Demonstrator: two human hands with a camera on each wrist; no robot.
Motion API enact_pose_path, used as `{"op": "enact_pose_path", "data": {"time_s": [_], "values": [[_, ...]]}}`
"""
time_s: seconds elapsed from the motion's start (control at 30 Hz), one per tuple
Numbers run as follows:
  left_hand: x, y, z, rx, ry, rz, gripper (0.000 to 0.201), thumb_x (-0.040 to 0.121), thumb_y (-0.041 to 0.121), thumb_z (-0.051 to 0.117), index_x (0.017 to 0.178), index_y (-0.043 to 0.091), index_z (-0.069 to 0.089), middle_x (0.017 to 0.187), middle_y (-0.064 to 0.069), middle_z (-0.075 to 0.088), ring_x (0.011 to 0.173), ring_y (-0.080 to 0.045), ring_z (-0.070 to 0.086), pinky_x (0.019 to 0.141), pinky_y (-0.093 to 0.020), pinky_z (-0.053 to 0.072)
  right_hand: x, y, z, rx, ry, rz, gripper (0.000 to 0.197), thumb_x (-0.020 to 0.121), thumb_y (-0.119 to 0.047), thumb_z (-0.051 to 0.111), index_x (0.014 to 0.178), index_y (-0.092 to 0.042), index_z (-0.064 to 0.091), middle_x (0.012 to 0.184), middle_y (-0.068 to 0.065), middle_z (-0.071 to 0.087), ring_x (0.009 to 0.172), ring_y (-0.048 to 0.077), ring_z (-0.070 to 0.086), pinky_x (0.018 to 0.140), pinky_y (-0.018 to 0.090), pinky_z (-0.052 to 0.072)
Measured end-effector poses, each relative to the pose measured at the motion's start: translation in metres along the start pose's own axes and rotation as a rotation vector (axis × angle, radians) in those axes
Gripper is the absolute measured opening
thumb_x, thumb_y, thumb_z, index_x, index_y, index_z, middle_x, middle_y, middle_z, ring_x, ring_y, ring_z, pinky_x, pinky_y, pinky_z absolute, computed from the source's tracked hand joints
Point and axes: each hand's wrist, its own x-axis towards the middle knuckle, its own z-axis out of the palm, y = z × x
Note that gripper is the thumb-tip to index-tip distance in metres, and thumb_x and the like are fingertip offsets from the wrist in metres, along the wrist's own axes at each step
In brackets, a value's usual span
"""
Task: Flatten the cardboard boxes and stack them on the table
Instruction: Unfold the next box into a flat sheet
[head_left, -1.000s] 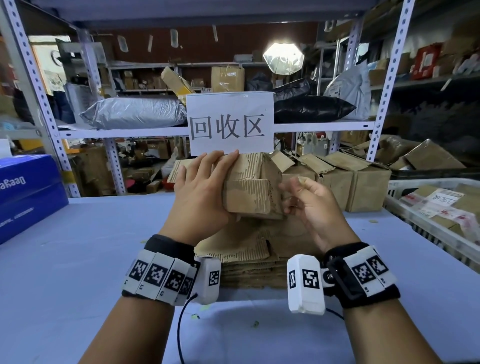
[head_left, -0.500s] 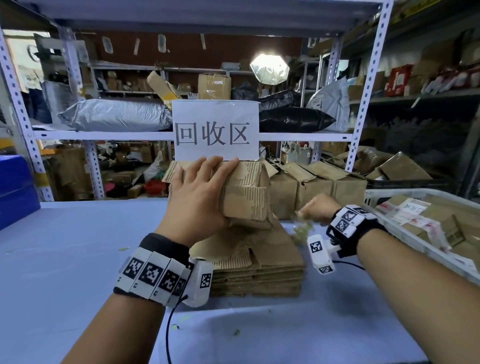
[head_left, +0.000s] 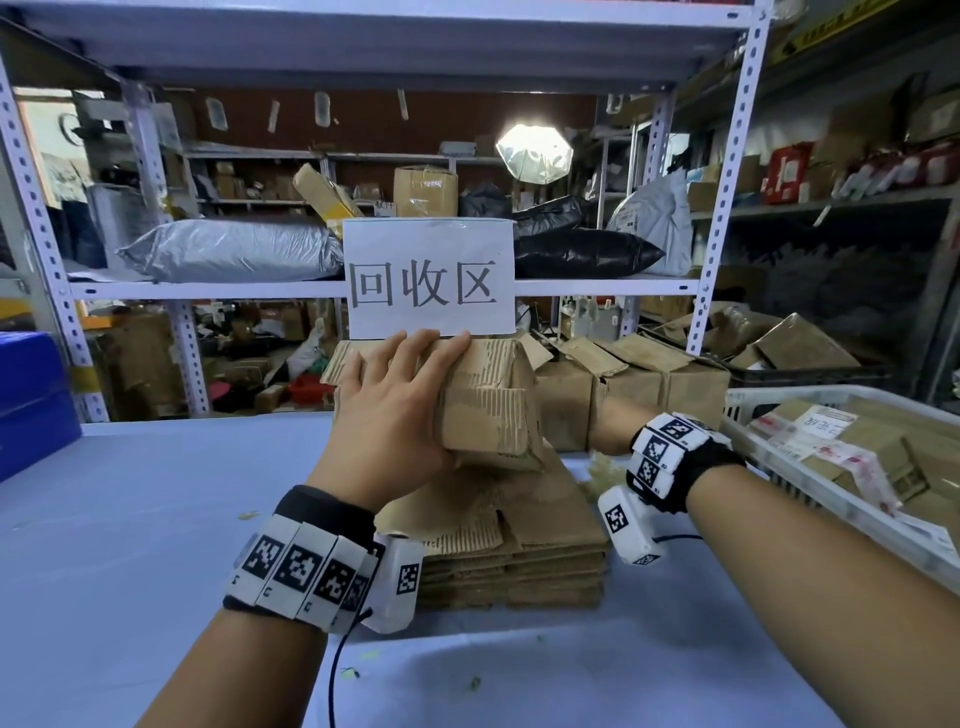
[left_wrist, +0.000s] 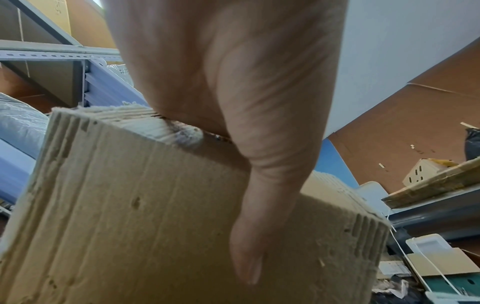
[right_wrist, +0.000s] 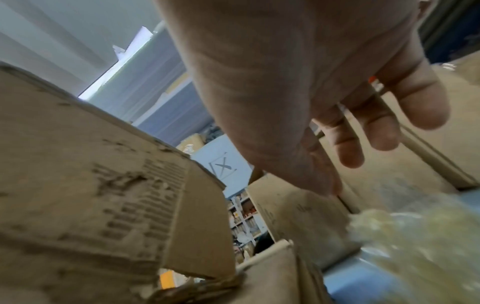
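Note:
A worn brown cardboard box hangs in the air above a stack of flattened cardboard on the blue table. My left hand grips the box alone, fingers over its top and the thumb pressed against its lower face. My right hand is off to the right, low over the table, with fingers relaxed and holding nothing. A crumpled clump of clear tape lies just below it.
Several upright cardboard boxes stand at the table's back, right of the held box. A white basket of parcels fills the right side. A blue box sits far left. A paper sign hangs on the shelf rail behind.
My right hand let go of the box, swung right and down to the table, and the tape clump now lies there. My left hand kept the box raised.

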Motion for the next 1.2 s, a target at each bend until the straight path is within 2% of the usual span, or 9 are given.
{"op": "enact_pose_path", "data": {"time_s": [0.07,0.13,0.23,0.3,0.47,0.73,0.8,0.93,1.2], "values": [[0.000,-0.002,-0.001,0.005,-0.005,-0.009,0.116,0.064,0.059,0.081,0.159,0.039,0.017,0.158,0.001,0.030,0.150,-0.031,0.023,0.118,-0.064,0.019,-0.012,-0.011,-0.013,0.031,0.114,-0.021,0.016,0.095,-0.021,0.053,0.090,-0.012,0.065,0.095,0.011,0.065,0.081,0.025,0.062,0.067,0.030,0.049],[-0.001,-0.003,-0.002,0.010,-0.005,-0.025,0.116,0.063,0.060,0.081,0.159,0.040,0.018,0.158,0.002,0.030,0.150,-0.033,0.023,0.117,-0.067,0.018,-0.021,-0.021,-0.021,0.136,0.246,-0.119,0.014,0.094,-0.019,0.054,0.095,-0.012,0.066,0.102,0.008,0.067,0.090,0.026,0.064,0.075,0.033,0.052],[-0.002,-0.004,-0.006,0.007,-0.012,-0.135,0.115,0.061,0.072,0.075,0.155,0.048,0.014,0.160,0.009,0.025,0.149,-0.037,0.017,0.108,-0.082,0.006,-0.037,-0.039,-0.031,0.548,0.264,-0.441,0.072,0.086,0.008,0.050,0.147,-0.029,0.040,0.142,-0.002,0.041,0.121,0.021,0.053,0.093,0.037,0.050],[-0.002,-0.007,-0.009,0.005,-0.038,-0.236,0.116,0.059,0.080,0.072,0.153,0.054,0.008,0.160,0.014,0.021,0.150,-0.039,0.014,0.105,-0.085,0.006,-0.049,-0.052,-0.039,0.559,0.209,-0.631,0.105,0.079,0.015,0.053,0.156,-0.042,0.010,0.160,-0.016,0.012,0.144,0.016,0.029,0.107,0.034,0.042],[-0.002,-0.016,-0.013,-0.088,-0.017,-0.343,0.122,0.057,0.076,0.079,0.154,0.054,0.007,0.160,0.013,0.021,0.143,-0.037,0.020,0.108,-0.067,0.033,-0.053,-0.075,-0.040,0.477,0.107,-0.786,0.139,0.066,-0.022,0.087,0.150,-0.050,-0.020,0.164,-0.012,0.006,0.146,0.010,0.020,0.117,0.035,0.027],[-0.012,-0.028,-0.013,-0.334,0.077,-0.401,0.118,0.053,0.086,0.065,0.155,0.048,0.022,0.157,0.005,0.023,0.144,-0.024,0.019,0.116,-0.050,0.027,-0.050,-0.074,-0.028,0.638,0.081,-0.681,0.117,0.072,-0.054,0.083,0.145,-0.065,-0.008,0.147,-0.013,0.015,0.141,0.021,0.030,0.114,0.038,0.030],[-0.013,-0.040,-0.018,-0.611,0.217,-0.594,0.101,0.068,0.076,0.065,0.155,0.035,0.035,0.154,-0.005,0.035,0.141,-0.025,0.033,0.116,-0.043,0.033,-0.052,-0.075,-0.027,0.745,0.104,-0.646,0.094,0.082,-0.060,0.070,0.149,-0.055,0.005,0.153,-0.005,0.016,0.142,0.025,0.031,0.116,0.045,0.032],[-0.019,-0.058,-0.025,-1.039,0.199,-0.903,0.041,0.101,0.041,0.058,0.135,0.019,0.060,0.126,-0.004,0.063,0.106,-0.019,0.058,0.072,-0.034,0.042,-0.056,-0.081,-0.017,0.898,0.081,-0.606,0.072,0.089,-0.061,0.052,0.152,-0.047,0.021,0.159,0.002,0.027,0.144,0.025,0.034,0.113,0.044,0.035],[-0.025,-0.051,-0.020,-1.126,0.220,-0.796,0.062,0.093,-0.008,0.049,0.151,0.014,0.042,0.113,0.010,0.065,0.101,-0.008,0.061,0.071,-0.028,0.049,-0.053,-0.086,0.005,1.356,0.198,-0.473,0.075,0.096,-0.029,0.065,0.157,-0.033,0.022,0.160,-0.003,0.033,0.142,0.009,0.035,0.109,0.027,0.032]]}}
